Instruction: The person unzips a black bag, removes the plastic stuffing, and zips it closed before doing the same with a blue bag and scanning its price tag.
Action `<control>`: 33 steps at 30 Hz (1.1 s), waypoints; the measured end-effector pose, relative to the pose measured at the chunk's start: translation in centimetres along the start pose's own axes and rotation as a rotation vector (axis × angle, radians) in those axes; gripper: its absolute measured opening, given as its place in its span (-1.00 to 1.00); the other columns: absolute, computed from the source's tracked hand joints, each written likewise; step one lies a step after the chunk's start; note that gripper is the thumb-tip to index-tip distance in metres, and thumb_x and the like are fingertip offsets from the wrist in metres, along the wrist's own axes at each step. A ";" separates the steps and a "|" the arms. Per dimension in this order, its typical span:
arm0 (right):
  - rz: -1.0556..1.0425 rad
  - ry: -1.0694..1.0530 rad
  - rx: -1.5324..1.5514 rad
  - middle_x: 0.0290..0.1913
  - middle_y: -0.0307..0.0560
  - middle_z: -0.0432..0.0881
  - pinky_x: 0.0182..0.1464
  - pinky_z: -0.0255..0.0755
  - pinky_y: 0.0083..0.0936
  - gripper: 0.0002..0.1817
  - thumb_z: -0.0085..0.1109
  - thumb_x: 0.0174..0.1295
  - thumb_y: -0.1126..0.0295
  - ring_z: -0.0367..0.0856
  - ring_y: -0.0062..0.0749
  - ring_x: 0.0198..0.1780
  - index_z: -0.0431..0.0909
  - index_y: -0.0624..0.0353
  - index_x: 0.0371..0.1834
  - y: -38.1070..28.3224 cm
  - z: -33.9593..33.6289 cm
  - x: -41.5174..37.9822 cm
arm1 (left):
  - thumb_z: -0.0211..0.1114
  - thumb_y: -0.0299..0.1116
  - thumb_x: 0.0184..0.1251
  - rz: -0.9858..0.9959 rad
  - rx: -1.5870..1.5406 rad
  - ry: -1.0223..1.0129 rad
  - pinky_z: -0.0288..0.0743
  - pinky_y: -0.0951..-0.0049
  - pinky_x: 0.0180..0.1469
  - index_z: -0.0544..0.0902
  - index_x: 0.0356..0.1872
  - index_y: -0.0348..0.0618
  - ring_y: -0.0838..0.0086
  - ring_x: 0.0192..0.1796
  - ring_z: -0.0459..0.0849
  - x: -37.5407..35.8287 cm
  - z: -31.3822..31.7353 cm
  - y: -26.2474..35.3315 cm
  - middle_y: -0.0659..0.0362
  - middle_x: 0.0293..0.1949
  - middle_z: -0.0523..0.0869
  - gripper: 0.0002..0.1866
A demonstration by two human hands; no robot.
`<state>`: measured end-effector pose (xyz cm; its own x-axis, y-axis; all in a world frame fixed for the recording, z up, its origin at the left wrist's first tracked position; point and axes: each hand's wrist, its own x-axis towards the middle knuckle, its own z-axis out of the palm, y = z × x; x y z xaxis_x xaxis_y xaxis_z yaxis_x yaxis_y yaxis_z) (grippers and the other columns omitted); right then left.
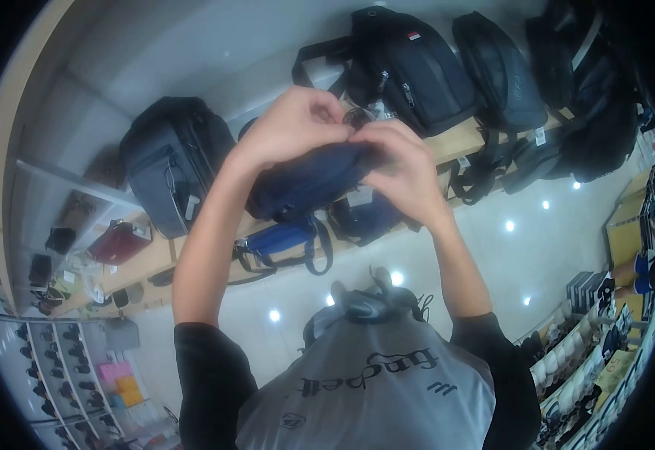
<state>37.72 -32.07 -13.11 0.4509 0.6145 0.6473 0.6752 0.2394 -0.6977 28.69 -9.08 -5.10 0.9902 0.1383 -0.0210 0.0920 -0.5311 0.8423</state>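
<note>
A navy blue bag (309, 182) is in front of me at the shelf, below my hands. My left hand (294, 126) is above its top edge, thumb and fingers pinched together. My right hand (402, 161) meets it from the right, its fingertips also closed and its thumb near the bag's right end. Between the fingertips shows a small dark strap-like piece (356, 118), partly hidden by my fingers. Its exact kind is blurred.
A black backpack (414, 71) and a dark sling bag (501, 71) stand right on the shelf; a dark grey backpack (168, 165) stands left. Below are a blue bag (276, 238) and a red bag (120, 241). Shoe racks (61, 367) stand at lower left.
</note>
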 end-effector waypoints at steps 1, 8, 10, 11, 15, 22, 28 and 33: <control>0.002 0.005 0.000 0.21 0.00 0.84 0.29 0.70 -0.24 -0.49 0.69 0.11 0.62 0.83 -0.07 0.20 0.82 0.24 0.19 -0.1 0.0 0.2 | 0.60 -0.39 0.49 0.000 0.008 0.003 0.69 0.51 -0.03 0.85 0.01 -0.40 0.65 -0.14 0.78 0.1 0.0 -0.1 0.23 -0.21 0.86 -0.74; 0.026 0.046 -0.076 0.18 -0.08 0.84 -0.01 0.69 -0.39 -0.53 0.64 0.13 0.63 0.79 -0.31 -0.06 0.81 0.24 0.16 -1.4 0.3 0.6 | 0.62 -0.36 0.52 0.026 0.121 0.064 0.63 0.54 -0.09 0.84 -0.05 -0.33 0.67 -0.17 0.74 0.1 0.2 1.3 0.29 -0.23 0.83 -0.77; 0.027 0.066 -0.084 0.18 -0.08 0.84 -0.01 0.69 -0.39 -0.55 0.64 0.13 0.62 0.79 -0.30 -0.07 0.81 0.24 0.14 -1.5 0.3 0.6 | 0.62 -0.34 0.52 0.027 0.070 0.064 0.61 0.54 -0.11 0.83 -0.09 -0.32 0.67 -0.19 0.73 0.0 0.1 1.3 0.30 -0.24 0.82 -0.78; 0.028 0.076 -0.090 0.17 -0.08 0.84 -0.01 0.69 -0.39 -0.55 0.63 0.13 0.62 0.79 -0.30 -0.08 0.82 0.24 0.13 -1.6 0.3 0.6 | 0.62 -0.34 0.52 0.024 0.035 0.062 0.60 0.54 -0.12 0.83 -0.11 -0.31 0.68 -0.20 0.72 0.0 0.2 1.2 0.31 -0.25 0.81 -0.78; 0.039 0.078 -0.107 0.17 -0.11 0.83 -0.04 0.70 -0.40 -0.58 0.64 0.12 0.63 0.79 -0.29 -0.08 0.83 0.22 0.08 -1.9 0.4 0.3 | 0.61 -0.35 0.53 0.131 0.015 0.061 0.58 0.55 -0.14 0.82 -0.17 -0.29 0.68 -0.24 0.70 -0.1 0.4 0.6 0.32 -0.29 0.79 -0.80; -0.032 0.199 -0.177 0.14 -0.14 0.83 -0.11 0.68 -0.43 -0.62 0.69 0.15 0.57 0.78 -0.34 -0.10 0.85 0.20 0.06 -2.1 0.8 -0.2 | 0.56 -0.38 0.47 -0.028 0.099 0.131 0.54 0.51 -0.12 0.82 -0.22 -0.27 0.63 -0.23 0.66 -0.9 -0.1 1.9 0.29 -0.35 0.77 -0.84; 0.120 0.217 -0.114 0.12 -0.17 0.86 -0.16 0.56 -0.53 -0.62 0.66 0.14 0.59 0.62 -0.53 -0.21 0.83 0.21 0.05 -1.4 -1.0 -0.9 | 0.43 -0.28 0.42 -0.244 0.183 0.364 0.41 0.43 -0.19 0.79 -0.35 -0.29 0.57 -0.29 0.57 -2.3 -1.9 3.8 0.25 -0.39 0.71 -0.74; 0.188 0.288 -0.021 0.11 -0.23 0.84 -0.15 0.46 -0.60 -0.63 0.68 0.17 0.56 0.50 -0.62 -0.22 0.83 0.27 0.06 -0.6 -1.7 -0.1 | 0.37 -0.27 0.43 -0.121 0.237 0.554 0.33 0.33 -0.21 0.74 -0.38 -0.35 0.56 -0.31 0.46 -4.7 -3.2 3.3 0.28 -0.45 0.56 -0.70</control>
<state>38.27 -33.59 -12.23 0.7128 0.4087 0.5700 0.5752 0.1245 -0.8085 23.97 -8.84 -0.46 0.7750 0.5896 0.2275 0.2845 -0.6469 0.7075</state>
